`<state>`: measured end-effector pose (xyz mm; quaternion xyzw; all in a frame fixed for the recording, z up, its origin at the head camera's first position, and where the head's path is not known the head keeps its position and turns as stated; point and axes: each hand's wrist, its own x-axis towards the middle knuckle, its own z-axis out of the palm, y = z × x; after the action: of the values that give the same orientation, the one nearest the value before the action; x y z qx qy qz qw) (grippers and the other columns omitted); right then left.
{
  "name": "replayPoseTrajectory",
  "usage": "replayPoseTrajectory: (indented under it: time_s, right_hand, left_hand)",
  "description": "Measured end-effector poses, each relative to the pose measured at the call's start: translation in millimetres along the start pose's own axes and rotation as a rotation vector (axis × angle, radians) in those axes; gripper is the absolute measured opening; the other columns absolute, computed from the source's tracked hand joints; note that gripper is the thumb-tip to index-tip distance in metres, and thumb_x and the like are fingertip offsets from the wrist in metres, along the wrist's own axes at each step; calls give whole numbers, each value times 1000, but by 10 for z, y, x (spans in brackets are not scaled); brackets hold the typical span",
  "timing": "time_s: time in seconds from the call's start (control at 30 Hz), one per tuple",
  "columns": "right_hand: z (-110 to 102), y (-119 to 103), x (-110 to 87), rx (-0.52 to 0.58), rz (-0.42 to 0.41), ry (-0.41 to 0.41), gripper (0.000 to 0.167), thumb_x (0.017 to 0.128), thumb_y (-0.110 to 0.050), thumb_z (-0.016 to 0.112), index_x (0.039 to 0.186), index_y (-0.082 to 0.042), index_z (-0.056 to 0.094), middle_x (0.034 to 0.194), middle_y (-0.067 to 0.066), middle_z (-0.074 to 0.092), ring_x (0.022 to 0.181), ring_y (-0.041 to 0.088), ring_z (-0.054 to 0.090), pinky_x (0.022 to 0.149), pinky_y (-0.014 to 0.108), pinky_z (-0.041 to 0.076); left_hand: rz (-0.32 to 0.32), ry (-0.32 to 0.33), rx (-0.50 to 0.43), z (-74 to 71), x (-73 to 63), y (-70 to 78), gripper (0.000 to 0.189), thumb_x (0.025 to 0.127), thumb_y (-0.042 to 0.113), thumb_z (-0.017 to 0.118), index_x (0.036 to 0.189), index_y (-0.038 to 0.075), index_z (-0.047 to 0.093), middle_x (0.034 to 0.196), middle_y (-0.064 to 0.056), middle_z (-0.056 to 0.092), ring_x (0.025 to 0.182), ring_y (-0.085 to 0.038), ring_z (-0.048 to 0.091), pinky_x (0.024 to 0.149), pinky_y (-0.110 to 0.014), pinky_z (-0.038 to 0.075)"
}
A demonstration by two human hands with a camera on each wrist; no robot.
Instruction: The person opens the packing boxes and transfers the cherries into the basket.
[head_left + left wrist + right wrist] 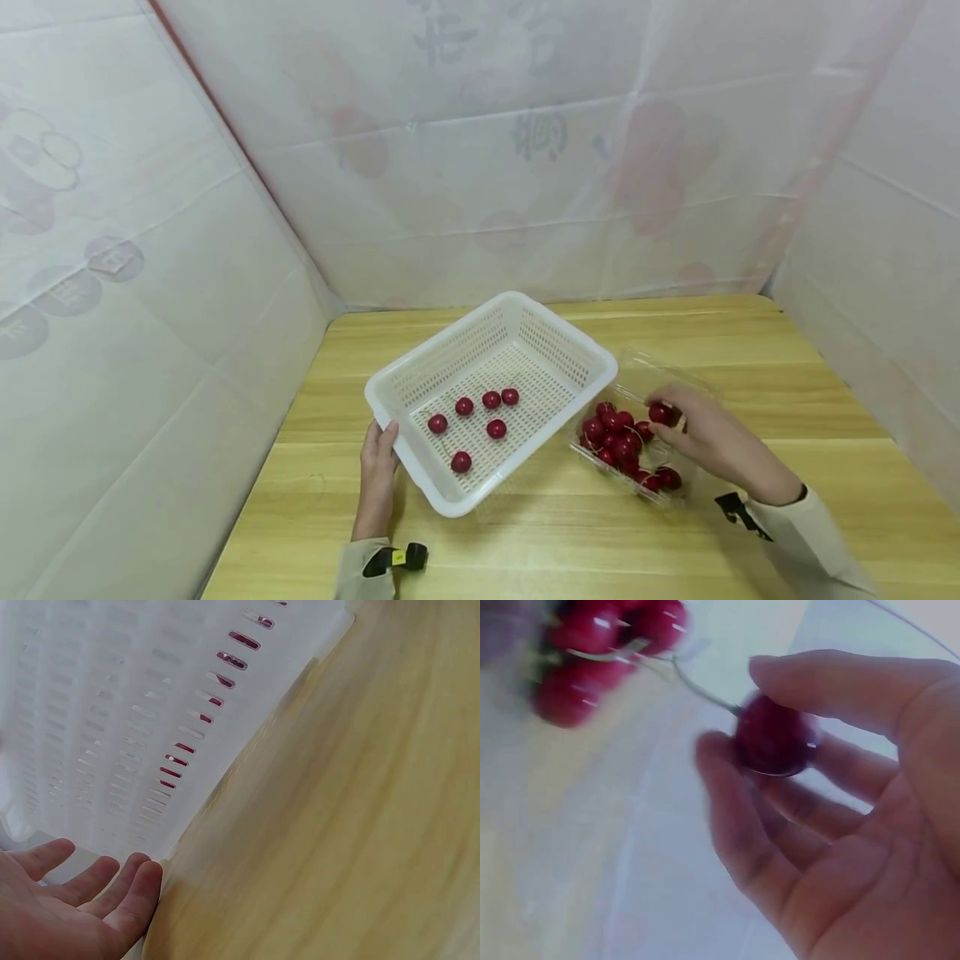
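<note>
My left hand (377,462) holds a white plastic basket (424,354) by its left end, the thumb on the rim and the fingers against the outer wall. In the left wrist view, those fingers (142,889) touch the basket's slotted side (161,690). Several red cherries (491,400) lie scattered on the basket floor. My right hand (708,429) pinches one dark red cherry (776,739) between thumb and fingers, its green stem pointing away. Below that hand, a clear plastic box (626,477) contains a heap of cherries (618,442).
The box's clear lid (660,367) lies folded back behind it. Everything stands on a wooden table (555,542). White printed sheeting (487,192) walls the back and both sides.
</note>
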<state>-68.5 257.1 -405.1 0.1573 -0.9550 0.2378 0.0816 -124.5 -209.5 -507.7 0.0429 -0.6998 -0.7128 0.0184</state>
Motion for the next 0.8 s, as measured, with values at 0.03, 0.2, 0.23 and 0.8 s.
replayPoseTrajectory:
  time_s: [0.03,0.2,0.23,0.8]
  right_hand:
    - [-45,-9,38,17,-20,25,25,91,-6,77,115,-7,70,102,0,71,88,7,64,68,27,57]
    - [-227,-73,273,59,-76,126,26,90,-6,79,116,-8,73,96,-1,73,81,0,60,62,20,53]
    - [-255,-90,330,63,-73,129,26,91,-8,78,117,-8,73,96,-1,73,81,1,61,62,20,53]
    - [-178,-467,1460,107,-174,-76,35,103,-10,61,137,-2,63,123,14,72,105,28,70,91,47,62]
  left_hand:
    - [1,-1,2,0,3,1,57,110,47,42,161,22,35,146,-20,57,119,-25,70,100,-32,60]
    - [1,-4,-3,-3,9,5,56,111,47,42,161,22,35,146,-20,57,119,-25,70,100,-31,60]
    - [2,-4,-5,-3,8,6,57,110,47,43,161,21,35,145,-20,57,119,-25,70,100,-32,60]
    - [-6,-4,-8,-2,-4,-5,59,110,47,43,162,19,33,147,-22,56,119,-25,70,99,-32,60]
